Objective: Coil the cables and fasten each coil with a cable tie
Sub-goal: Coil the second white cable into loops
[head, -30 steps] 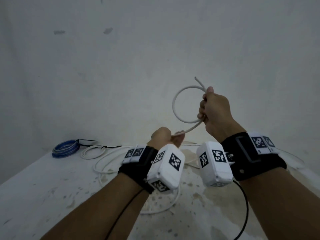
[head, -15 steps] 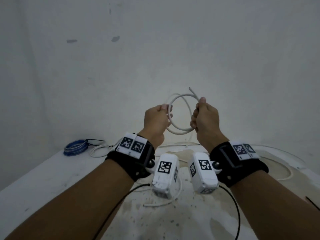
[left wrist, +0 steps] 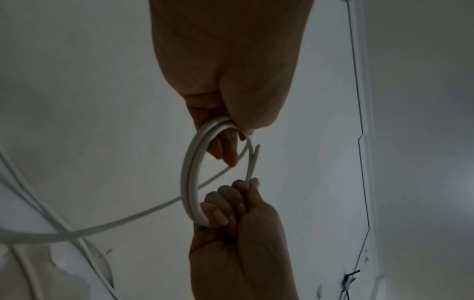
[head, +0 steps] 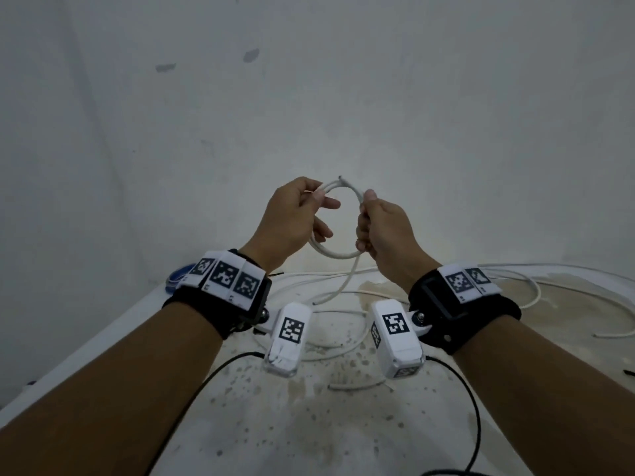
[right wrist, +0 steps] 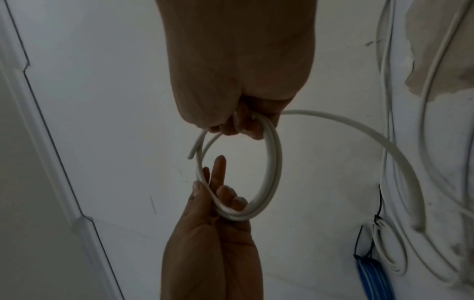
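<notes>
Above the desk (head: 86, 389), white cable (head: 338, 254) coil gripped by right hand (head: 385, 231), left-hand (head: 292, 218) fingers (head: 318, 195) pinching the opposite side, seemingly to keep loops aligned.

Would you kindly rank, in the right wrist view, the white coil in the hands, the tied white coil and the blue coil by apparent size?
1. White coil in the hands, though nearness to the camera inflates it.
2. Tied white coil.
3. Blue coil, cut by the frame edge, so this rank is unsure.
</notes>
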Demonstrator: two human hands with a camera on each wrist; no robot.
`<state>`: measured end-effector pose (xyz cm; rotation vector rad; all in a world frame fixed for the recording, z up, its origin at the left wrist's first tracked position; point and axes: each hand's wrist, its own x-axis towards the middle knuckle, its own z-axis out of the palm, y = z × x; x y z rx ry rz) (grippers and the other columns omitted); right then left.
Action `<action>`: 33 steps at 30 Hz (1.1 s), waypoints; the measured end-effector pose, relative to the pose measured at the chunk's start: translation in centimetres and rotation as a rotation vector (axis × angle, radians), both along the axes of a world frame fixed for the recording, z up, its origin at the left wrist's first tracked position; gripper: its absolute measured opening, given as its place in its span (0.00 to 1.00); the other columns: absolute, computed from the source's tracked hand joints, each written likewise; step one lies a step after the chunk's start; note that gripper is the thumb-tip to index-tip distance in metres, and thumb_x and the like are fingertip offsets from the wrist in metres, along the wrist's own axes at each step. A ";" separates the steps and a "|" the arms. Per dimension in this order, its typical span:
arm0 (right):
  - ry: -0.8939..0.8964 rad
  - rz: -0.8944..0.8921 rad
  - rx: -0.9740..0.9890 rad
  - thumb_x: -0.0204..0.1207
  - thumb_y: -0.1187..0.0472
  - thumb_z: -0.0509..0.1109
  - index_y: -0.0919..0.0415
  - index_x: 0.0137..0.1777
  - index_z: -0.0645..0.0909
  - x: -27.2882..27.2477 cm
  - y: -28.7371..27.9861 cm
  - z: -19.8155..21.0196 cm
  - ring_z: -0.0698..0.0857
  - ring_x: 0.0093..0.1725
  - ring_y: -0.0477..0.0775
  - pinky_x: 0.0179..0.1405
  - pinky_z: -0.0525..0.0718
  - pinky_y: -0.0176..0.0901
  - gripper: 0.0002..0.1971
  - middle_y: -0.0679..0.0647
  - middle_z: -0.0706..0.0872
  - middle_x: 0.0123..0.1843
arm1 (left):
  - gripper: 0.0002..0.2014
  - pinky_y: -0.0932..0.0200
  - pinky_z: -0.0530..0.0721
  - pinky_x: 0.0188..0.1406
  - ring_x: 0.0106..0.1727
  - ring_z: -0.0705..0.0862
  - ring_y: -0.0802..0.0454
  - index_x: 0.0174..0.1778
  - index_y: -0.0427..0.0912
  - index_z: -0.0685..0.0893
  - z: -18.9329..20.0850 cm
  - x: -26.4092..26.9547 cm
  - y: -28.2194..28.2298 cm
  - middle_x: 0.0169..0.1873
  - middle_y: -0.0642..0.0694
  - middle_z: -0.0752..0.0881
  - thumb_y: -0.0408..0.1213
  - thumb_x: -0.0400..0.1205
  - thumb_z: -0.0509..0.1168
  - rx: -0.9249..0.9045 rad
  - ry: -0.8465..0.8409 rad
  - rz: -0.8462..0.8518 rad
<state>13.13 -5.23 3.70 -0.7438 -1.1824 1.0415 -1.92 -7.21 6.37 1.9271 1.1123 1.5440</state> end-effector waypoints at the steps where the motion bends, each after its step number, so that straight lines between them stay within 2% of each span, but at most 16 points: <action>1: 0.001 0.026 0.000 0.90 0.52 0.56 0.58 0.37 0.71 -0.4 0.1 0.0 0.64 0.20 0.47 0.21 0.71 0.39 0.19 0.46 0.67 0.20 | 0.11 0.57 0.84 0.25 0.26 0.87 0.48 0.58 0.35 0.80 0.1 -0.3 0.1 0.45 0.47 0.92 0.38 0.89 0.58 0.023 0.004 0.033; 3: 0.018 0.097 -0.007 0.89 0.51 0.56 0.58 0.37 0.72 -0.9 0.3 0.0 0.63 0.21 0.47 0.22 0.70 0.40 0.18 0.47 0.65 0.21 | 0.10 0.58 0.84 0.26 0.29 0.89 0.48 0.56 0.33 0.81 0.4 -1.0 0.4 0.43 0.46 0.92 0.37 0.88 0.60 0.055 0.002 0.061; 6: 0.002 0.174 -0.030 0.88 0.50 0.58 0.57 0.37 0.73 -0.8 0.7 0.0 0.62 0.21 0.47 0.24 0.69 0.40 0.18 0.47 0.64 0.22 | 0.09 0.59 0.87 0.31 0.36 0.91 0.49 0.57 0.31 0.81 0.7 -2.1 1.0 0.46 0.44 0.91 0.33 0.88 0.60 0.056 0.054 -0.001; 9: -0.051 0.182 -0.024 0.88 0.50 0.58 0.57 0.37 0.73 -0.6 1.0 -0.1 0.62 0.21 0.46 0.23 0.71 0.40 0.18 0.47 0.64 0.23 | 0.10 0.60 0.83 0.27 0.28 0.86 0.53 0.59 0.36 0.82 0.9 -2.4 1.2 0.47 0.47 0.91 0.31 0.89 0.57 0.050 0.152 -0.048; 12: -0.100 0.163 0.003 0.89 0.50 0.58 0.58 0.38 0.73 -0.4 1.0 0.0 0.63 0.21 0.46 0.23 0.72 0.39 0.18 0.46 0.65 0.22 | 0.13 0.60 0.79 0.22 0.22 0.78 0.54 0.63 0.39 0.84 1.2 -1.8 1.2 0.41 0.48 0.88 0.31 0.89 0.55 0.033 0.175 -0.057; 15: -0.151 0.117 0.036 0.89 0.51 0.57 0.58 0.38 0.74 -0.2 0.9 0.0 0.64 0.20 0.46 0.22 0.72 0.39 0.18 0.45 0.66 0.20 | 0.15 0.60 0.74 0.20 0.22 0.72 0.53 0.62 0.42 0.86 1.2 -1.2 1.3 0.32 0.45 0.78 0.33 0.90 0.54 0.025 0.163 -0.079; 18: -0.157 0.028 0.047 0.89 0.51 0.58 0.59 0.37 0.75 -0.1 1.1 -0.2 0.66 0.20 0.46 0.22 0.72 0.40 0.19 0.44 0.69 0.19 | 0.13 0.61 0.73 0.21 0.24 0.73 0.54 0.61 0.41 0.86 0.9 -0.5 1.3 0.32 0.47 0.78 0.37 0.90 0.57 0.018 0.169 -0.115; 21: -0.203 -0.025 0.086 0.89 0.52 0.58 0.62 0.40 0.77 -0.1 1.5 -0.8 0.68 0.20 0.46 0.21 0.73 0.41 0.18 0.44 0.71 0.19 | 0.11 0.68 0.76 0.30 0.28 0.78 0.65 0.52 0.43 0.90 0.3 0.3 1.4 0.27 0.62 0.83 0.43 0.86 0.65 0.138 0.191 -0.032; 23: -0.240 -0.034 0.113 0.89 0.53 0.58 0.63 0.42 0.78 -0.1 1.5 -1.1 0.69 0.19 0.46 0.22 0.74 0.42 0.18 0.43 0.71 0.19 | 0.10 0.67 0.76 0.37 0.31 0.80 0.66 0.48 0.44 0.92 -0.2 0.6 2.0 0.28 0.60 0.86 0.44 0.83 0.68 0.225 0.175 0.052; 25: -0.248 -0.037 0.112 0.88 0.52 0.59 0.63 0.40 0.79 0.0 1.2 -1.1 0.71 0.18 0.46 0.25 0.78 0.45 0.19 0.43 0.72 0.19 | 0.11 0.65 0.74 0.34 0.28 0.77 0.64 0.47 0.43 0.92 -0.6 0.9 2.4 0.26 0.57 0.84 0.45 0.83 0.68 0.243 0.147 0.119; 27: -0.301 -0.126 0.119 0.87 0.49 0.59 0.61 0.38 0.82 0.5 0.9 -1.0 0.79 0.21 0.48 0.31 0.85 0.48 0.21 0.45 0.80 0.22 | 0.12 0.67 0.71 0.30 0.24 0.73 0.63 0.46 0.42 0.92 -0.9 1.2 2.7 0.20 0.58 0.79 0.45 0.84 0.67 0.230 0.109 0.146; 30: -0.548 -0.542 0.192 0.84 0.44 0.59 0.58 0.35 0.84 1.9 1.4 -1.2 0.89 0.32 0.54 0.43 0.88 0.52 0.23 0.51 0.88 0.30 | 0.12 0.64 0.69 0.30 0.22 0.71 0.63 0.46 0.43 0.91 -0.9 1.5 3.0 0.15 0.61 0.74 0.45 0.85 0.66 0.206 0.074 0.163; 31: -0.554 -0.643 0.202 0.82 0.44 0.60 0.57 0.37 0.82 2.4 1.6 -1.2 0.89 0.33 0.56 0.45 0.88 0.55 0.20 0.52 0.88 0.32 | 0.12 0.63 0.69 0.31 0.21 0.70 0.62 0.46 0.43 0.91 -0.8 1.5 3.1 0.14 0.61 0.74 0.45 0.85 0.66 0.203 0.069 0.172; 33: -0.483 -0.669 0.209 0.81 0.45 0.63 0.54 0.46 0.75 3.1 1.8 -1.1 0.88 0.34 0.58 0.44 0.87 0.58 0.12 0.53 0.89 0.34 | 0.13 0.62 0.70 0.32 0.22 0.69 0.62 0.47 0.42 0.92 -0.8 1.4 3.5 0.14 0.61 0.73 0.46 0.85 0.66 0.205 0.065 0.189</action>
